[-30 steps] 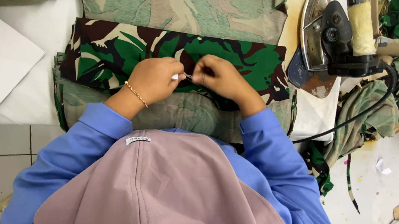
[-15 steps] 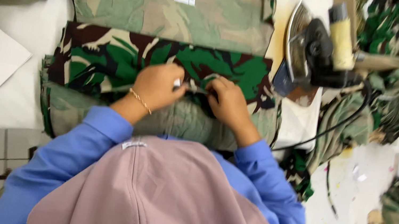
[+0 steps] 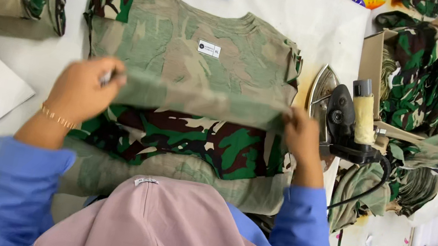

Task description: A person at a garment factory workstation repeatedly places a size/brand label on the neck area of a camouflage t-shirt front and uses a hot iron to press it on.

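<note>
Camouflage shirt (image 3: 193, 65) lies flat inside-out at table (image 3: 308, 13) centre, its hem pinched by left hand (image 3: 82, 88) at nine o'clock and right hand (image 3: 299, 136) at three, fingers clamped, stretching the fold straight, iron (image 3: 344, 117) parked aside.

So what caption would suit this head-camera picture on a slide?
Both hands, left hand and right hand, hold a fold of a camouflage shirt on a white table, beside an iron.
</note>
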